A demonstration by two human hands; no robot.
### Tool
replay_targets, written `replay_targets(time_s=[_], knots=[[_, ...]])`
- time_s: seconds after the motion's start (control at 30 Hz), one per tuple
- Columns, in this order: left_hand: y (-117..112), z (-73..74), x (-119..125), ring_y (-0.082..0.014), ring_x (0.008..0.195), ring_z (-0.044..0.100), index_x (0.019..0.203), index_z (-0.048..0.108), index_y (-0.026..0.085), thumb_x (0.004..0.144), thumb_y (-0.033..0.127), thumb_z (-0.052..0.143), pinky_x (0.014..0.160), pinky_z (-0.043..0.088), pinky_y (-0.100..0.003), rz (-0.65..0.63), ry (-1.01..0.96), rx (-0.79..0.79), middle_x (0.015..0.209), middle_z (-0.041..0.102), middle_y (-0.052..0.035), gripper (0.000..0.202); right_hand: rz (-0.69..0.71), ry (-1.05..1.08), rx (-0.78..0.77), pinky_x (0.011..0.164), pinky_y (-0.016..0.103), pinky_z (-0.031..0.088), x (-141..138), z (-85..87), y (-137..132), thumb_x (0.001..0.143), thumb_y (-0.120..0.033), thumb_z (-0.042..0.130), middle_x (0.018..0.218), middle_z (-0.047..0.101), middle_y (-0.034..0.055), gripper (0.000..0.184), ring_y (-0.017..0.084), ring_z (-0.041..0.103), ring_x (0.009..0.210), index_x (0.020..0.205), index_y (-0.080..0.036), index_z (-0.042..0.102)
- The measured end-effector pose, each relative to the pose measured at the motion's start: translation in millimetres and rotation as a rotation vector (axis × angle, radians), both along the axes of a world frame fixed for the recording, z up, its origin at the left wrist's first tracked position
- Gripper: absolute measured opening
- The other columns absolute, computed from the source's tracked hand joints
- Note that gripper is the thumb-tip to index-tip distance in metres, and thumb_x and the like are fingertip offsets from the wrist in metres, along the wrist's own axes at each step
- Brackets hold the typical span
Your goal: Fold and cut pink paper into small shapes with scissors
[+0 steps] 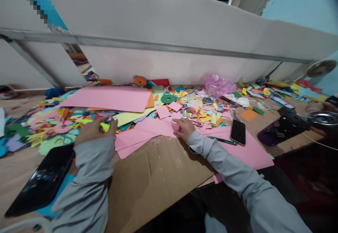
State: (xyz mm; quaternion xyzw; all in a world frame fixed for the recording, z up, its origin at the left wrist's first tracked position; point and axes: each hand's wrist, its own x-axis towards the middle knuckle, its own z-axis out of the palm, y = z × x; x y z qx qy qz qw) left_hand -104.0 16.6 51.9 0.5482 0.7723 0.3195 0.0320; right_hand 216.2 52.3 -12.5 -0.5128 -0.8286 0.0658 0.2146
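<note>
My left hand (95,129) rests on the table with its fingers curled round a small yellow-green paper piece (106,126). My right hand (185,127) lies on a pile of pink paper sheets (142,132) and pinches a small pink paper piece (175,125) at its fingertips. Both arms wear grey sleeves. A brown cardboard sheet (153,176) lies under the pink sheets in front of me. Small coloured paper squares (203,115) are heaped just beyond the right hand.
A large pink sheet (108,97) lies at the back left. A phone (238,131) and a green pen (221,140) lie to the right. A black tablet (42,182) sits near left. A black device (282,127), a metal bowl (323,118), and a pink plastic bag (220,83) stand further right.
</note>
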Motion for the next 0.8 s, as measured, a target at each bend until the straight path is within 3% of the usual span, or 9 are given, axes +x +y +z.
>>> replay_targets(time_s=[0.07,0.13,0.27,0.37,0.47,0.53,0.63,0.73,0.8], knots=[[1,-6.3,21,-0.0146,0.049,0.041,0.113,0.064,0.015,0.077,0.05,0.058,0.049,0.03,-0.025,-0.089,-0.119,0.008,0.05,0.037,0.0068,0.051,-0.022,0.112,-0.027,0.084,0.034,0.044,1,-3.3,2,0.075,-0.013,0.066,0.095,0.064,0.0083,0.039,0.021,0.057,0.092,0.114,-0.016,0.063],[2,-15.1,43,-0.014,0.053,0.047,0.105,0.065,0.017,0.075,0.054,0.058,0.05,0.033,-0.024,-0.173,-0.282,0.04,0.056,0.047,0.005,0.048,-0.048,0.304,-0.101,0.078,0.03,0.045,3,-6.1,3,0.075,-0.01,0.062,0.087,0.065,0.0047,0.027,0.018,0.058,0.083,0.101,-0.017,0.066],[-2,-29.3,73,-0.0155,0.053,0.056,0.08,0.067,0.018,0.066,0.064,0.063,0.048,0.039,-0.024,-0.464,-0.585,-0.222,0.058,0.06,0.0005,0.048,-0.094,0.636,-0.22,0.068,0.028,0.047,7,-5.9,6,0.075,-0.023,0.062,0.076,0.064,0.0011,0.01,0.014,0.057,0.071,0.084,-0.017,0.063],[-8,-33.9,87,-0.0124,0.039,0.047,0.069,0.066,0.015,0.065,0.072,0.058,0.038,0.03,-0.023,-0.459,-0.76,-0.399,0.051,0.061,-0.0032,0.058,-0.081,0.954,-0.345,0.06,0.026,0.048,9,0.8,6,0.07,-0.035,0.066,0.068,0.06,-0.001,0.021,0.012,0.056,0.062,0.079,-0.018,0.059],[-9,-35.2,98,-0.0102,0.036,0.043,0.072,0.068,0.013,0.064,0.073,0.059,0.037,0.028,-0.022,-0.482,-0.843,-0.479,0.052,0.062,-0.0045,0.061,-0.072,1.232,-0.462,0.053,0.025,0.046,9,8.8,3,0.058,-0.042,0.076,0.061,0.057,-0.0039,0.035,0.01,0.052,0.053,0.076,-0.019,0.056],[-6,-34.5,106,-0.0105,0.038,0.043,0.069,0.069,0.015,0.064,0.071,0.06,0.038,0.03,-0.023,-0.537,-0.831,-0.478,0.051,0.061,-0.004,0.058,-0.085,1.305,-0.507,0.049,0.023,0.043,7,11.8,-1,0.054,-0.042,0.079,0.059,0.056,-0.005,0.039,0.008,0.05,0.048,0.075,-0.018,0.056],[1,-32.8,118,-0.0125,0.038,0.043,0.051,0.064,0.017,0.067,0.067,0.06,0.041,0.034,-0.026,-0.591,-0.753,-0.418,0.04,0.053,-0.0026,0.053,-0.074,1.336,-0.58,0.046,0.021,0.04,4,12.7,-7,0.052,-0.042,0.081,0.058,0.057,-0.0052,0.042,0.008,0.051,0.045,0.075,-0.018,0.056],[5,-34.5,124,-0.0139,0.039,0.046,0.046,0.058,0.018,0.067,0.058,0.066,0.043,0.036,-0.028,-0.474,-0.831,-0.297,0.039,0.052,-0.0018,0.046,0.023,1.213,-0.624,0.05,0.023,0.045,9,14.4,-7,0.058,-0.047,0.077,0.064,0.062,-0.002,0.041,0.01,0.056,0.05,0.08,-0.018,0.058],[6,-38.5,123,-0.014,0.04,0.047,0.049,0.058,0.019,0.066,0.053,0.07,0.044,0.037,-0.028,-0.394,-0.933,-0.225,0.042,0.055,-0.0009,0.04,0.065,1.046,-0.521,0.058,0.026,0.049,21,18.3,-4,0.069,-0.048,0.069,0.072,0.065,0.0012,0.036,0.012,0.059,0.059,0.086,-0.017,0.061]])
